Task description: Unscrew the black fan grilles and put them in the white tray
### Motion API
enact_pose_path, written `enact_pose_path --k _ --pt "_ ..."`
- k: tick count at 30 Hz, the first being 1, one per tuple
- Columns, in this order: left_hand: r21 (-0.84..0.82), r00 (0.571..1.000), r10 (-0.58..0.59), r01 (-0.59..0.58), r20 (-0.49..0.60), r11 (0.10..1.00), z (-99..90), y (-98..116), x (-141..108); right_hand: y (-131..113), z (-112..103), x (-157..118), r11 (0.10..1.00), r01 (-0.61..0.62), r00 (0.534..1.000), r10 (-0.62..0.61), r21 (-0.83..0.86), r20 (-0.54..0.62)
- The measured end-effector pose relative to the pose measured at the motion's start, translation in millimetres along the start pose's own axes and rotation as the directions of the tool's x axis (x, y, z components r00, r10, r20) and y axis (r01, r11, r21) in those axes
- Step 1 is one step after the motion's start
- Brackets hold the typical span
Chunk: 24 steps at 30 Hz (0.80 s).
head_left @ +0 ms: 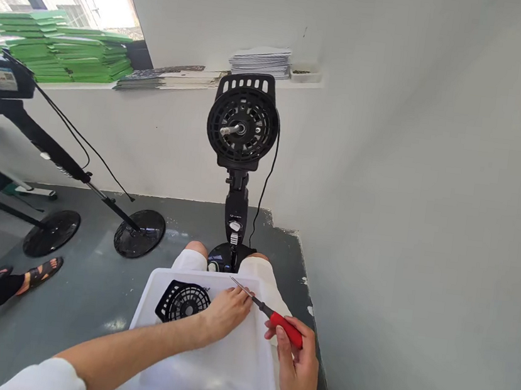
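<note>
My right hand (299, 367) grips a screwdriver by its red handle (286, 330), and the thin metal shaft points up and left, over the fingers of my left hand (230, 311). That left hand reaches down into a white plastic tray (214, 376) on my lap, near its far right corner. Its fingers are bent together, and whatever is under the fingertips is hidden. Left of it in the tray lies a black slotted motor cover (188, 301). Beyond the tray stands a fan (243, 126) with its motor housing and metal shaft exposed, facing me.
More fan stands with round black bases (139, 234) stand at the left, near another person's sandalled foot (44, 273). On the window ledge are paper stacks (260, 62), a small white box (305, 74) and green sheets (83, 50). A wall (426, 240) rises close on the right.
</note>
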State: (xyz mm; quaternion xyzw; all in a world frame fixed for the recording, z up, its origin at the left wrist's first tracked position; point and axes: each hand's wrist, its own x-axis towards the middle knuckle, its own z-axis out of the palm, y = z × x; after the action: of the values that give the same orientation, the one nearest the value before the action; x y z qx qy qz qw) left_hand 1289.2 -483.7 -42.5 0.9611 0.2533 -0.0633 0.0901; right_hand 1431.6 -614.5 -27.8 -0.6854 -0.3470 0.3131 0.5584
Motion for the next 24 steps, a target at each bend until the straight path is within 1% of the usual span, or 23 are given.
enact_pose_path --k 2,5,9,13,15,17,19,20,21,22,24 --pt "-0.019 0.999 0.026 -0.026 0.019 0.999 -1.8 -0.8 10.5 -2.5 1.7 -1.6 1.0 -0.002 1.0 0.002 0.007 0.003" --pt "-0.032 0.999 0.045 -0.044 0.016 0.999 0.0 -3.5 13.5 -6.9 1.9 -3.5 0.999 -0.016 1.0 0.016 0.03 0.002" --pt "-0.033 0.996 0.094 -0.094 -0.004 0.995 2.2 -7.9 4.7 -9.6 -1.1 -4.7 0.999 -0.017 1.0 0.018 0.034 -0.013" --pt "-0.037 0.983 0.17 -0.173 -0.064 0.984 0.2 -14.6 -6.1 -9.8 -4.5 -3.7 0.998 -0.027 0.999 0.029 0.048 -0.042" --pt "-0.016 0.976 0.187 -0.19 -0.108 0.982 -4.9 -20.2 -12.9 -11.3 -6.2 -2.8 0.998 -0.023 0.998 0.026 0.055 -0.064" --pt "0.029 0.961 0.219 -0.218 -0.169 0.976 -15.5 -28.5 -21.1 -14.3 -8.2 -1.5 0.998 -0.02 0.996 0.024 0.054 -0.08" --pt "0.091 0.923 0.286 -0.272 -0.256 0.958 -33.1 -39.9 -30.2 -17.7 -10.7 0.4 0.999 -0.019 0.995 0.024 0.05 -0.099" --pt "0.127 0.892 0.327 -0.302 -0.312 0.945 -45.0 -46.7 -35.0 -18.9 -12.0 1.7 0.999 -0.015 0.994 0.02 0.047 -0.111" --pt "0.167 0.851 0.369 -0.33 -0.374 0.929 -58.8 -53.9 -39.8 -19.5 -13.3 3.3 0.999 -0.01 0.992 0.015 0.043 -0.125" --pt "0.209 0.8 0.411 -0.355 -0.437 0.911 -74.8 -61.4 -44.6 -19.3 -14.6 5.2 0.999 -0.004 0.99 0.01 0.036 -0.143" --pt "0.28 0.677 0.479 -0.39 -0.558 0.877 -112.7 -75.4 -54.6 -17.0 -16.5 9.5 1.0 -0.011 0.987 0.013 0.008 -0.16"
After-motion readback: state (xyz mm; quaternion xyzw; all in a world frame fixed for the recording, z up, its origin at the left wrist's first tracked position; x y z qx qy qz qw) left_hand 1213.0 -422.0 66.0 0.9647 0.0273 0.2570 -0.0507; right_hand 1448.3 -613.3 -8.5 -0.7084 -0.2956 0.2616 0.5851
